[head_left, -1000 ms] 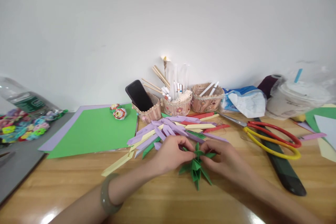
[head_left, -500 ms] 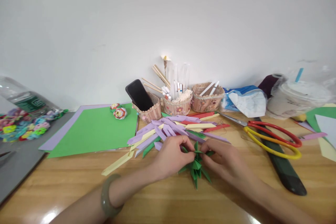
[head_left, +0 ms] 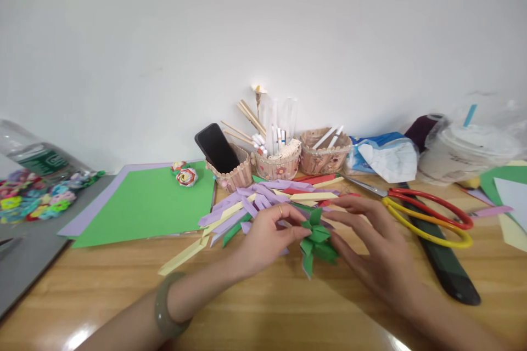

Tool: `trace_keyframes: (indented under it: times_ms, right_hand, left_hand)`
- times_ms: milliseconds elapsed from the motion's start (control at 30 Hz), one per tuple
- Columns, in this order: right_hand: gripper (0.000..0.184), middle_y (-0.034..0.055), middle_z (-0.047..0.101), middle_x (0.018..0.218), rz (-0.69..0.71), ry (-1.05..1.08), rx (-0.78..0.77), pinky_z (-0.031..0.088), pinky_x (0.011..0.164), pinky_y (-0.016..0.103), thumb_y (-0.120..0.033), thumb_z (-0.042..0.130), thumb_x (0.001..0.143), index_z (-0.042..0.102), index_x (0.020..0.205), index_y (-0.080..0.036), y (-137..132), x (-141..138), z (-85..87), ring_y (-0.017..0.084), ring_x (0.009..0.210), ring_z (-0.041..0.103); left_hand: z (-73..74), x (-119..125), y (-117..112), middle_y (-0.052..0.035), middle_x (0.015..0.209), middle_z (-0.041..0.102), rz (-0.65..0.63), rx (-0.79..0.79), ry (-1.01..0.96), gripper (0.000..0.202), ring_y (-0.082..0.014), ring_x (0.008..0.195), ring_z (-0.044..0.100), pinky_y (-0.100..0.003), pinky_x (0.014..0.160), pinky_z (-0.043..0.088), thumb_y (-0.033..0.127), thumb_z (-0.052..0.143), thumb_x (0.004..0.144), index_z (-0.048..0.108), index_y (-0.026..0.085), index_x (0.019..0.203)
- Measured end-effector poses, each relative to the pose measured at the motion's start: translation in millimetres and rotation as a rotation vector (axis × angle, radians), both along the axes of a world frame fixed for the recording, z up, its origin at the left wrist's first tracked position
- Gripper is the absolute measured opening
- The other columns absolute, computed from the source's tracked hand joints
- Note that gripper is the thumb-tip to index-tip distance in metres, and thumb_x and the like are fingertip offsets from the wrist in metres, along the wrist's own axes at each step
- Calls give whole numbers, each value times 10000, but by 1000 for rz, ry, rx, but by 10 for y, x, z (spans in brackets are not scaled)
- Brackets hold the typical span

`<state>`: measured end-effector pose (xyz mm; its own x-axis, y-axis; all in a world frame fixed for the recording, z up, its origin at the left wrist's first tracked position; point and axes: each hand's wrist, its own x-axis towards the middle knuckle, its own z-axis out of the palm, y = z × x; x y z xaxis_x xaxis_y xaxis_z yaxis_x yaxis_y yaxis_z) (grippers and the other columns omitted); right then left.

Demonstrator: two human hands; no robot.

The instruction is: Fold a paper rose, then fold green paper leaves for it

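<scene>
A green folded-paper piece [head_left: 319,238] with several pointed flaps is held above the wooden table [head_left: 230,312]. My left hand [head_left: 272,236] pinches its left edge between thumb and fingers. On the other side, my right hand [head_left: 373,236] has its fingers spread around the piece; the thumb is close to its right edge, and I cannot tell if it touches. Just behind both hands lies a pile of folded paper strips [head_left: 272,200] in purple, yellow, red and green.
Scissors [head_left: 428,214] with red and yellow handles lie at right across a dark flat strip [head_left: 448,269]. Green sheets [head_left: 152,203] lie at left. Behind stand small baskets [head_left: 275,167], a phone [head_left: 218,148], a tissue pack [head_left: 382,156] and a lidded cup [head_left: 465,151].
My right hand has released its pinch and spread its fingers, moving slightly right. The green paper piece has turned and tilted in my left hand.
</scene>
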<state>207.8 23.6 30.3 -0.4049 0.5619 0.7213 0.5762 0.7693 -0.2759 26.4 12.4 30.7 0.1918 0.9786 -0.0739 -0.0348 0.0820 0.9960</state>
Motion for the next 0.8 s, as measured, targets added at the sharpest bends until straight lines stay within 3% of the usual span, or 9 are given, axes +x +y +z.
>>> trace_keyframes:
  times_ms: [167, 400, 567, 800]
  right_hand:
    - [151, 21, 619, 724, 101, 91, -426, 458, 534, 248, -249, 531, 819, 572, 961, -218, -47, -1, 81, 139, 604, 559]
    - [208, 10, 594, 639, 196, 271, -942, 446, 547, 247, -379, 570, 763, 598, 692, -186, 3, -69, 134, 136, 597, 542]
    - [283, -4, 555, 597, 175, 390, -1118, 420, 506, 238, -451, 641, 677, 589, 636, -176, 43, -59, 162, 120, 556, 504]
    - [266, -19, 535, 561, 138, 436, -1200, 355, 466, 226, -434, 675, 633, 606, 604, -179, 57, -66, 146, 94, 503, 435]
  left_hand:
    - [-4, -2, -26, -18, 740, 577, 67, 205, 121, 29, -122, 690, 535, -222, 599, 429, 182, 616, 707, 605, 156, 706]
    - [0, -19, -71, -22, 769, 561, 7, 394, 300, 46, -130, 719, 522, -243, 644, 422, 183, 560, 781, 578, 164, 743]
    - [-24, -40, -62, -28, 797, 552, 35, 486, 314, 69, -138, 764, 523, -252, 680, 419, 176, 504, 819, 555, 165, 774]
    - [-57, -61, -53, -35, 809, 559, 68, 538, 361, 64, -145, 777, 524, -267, 697, 420, 177, 487, 832, 540, 173, 797]
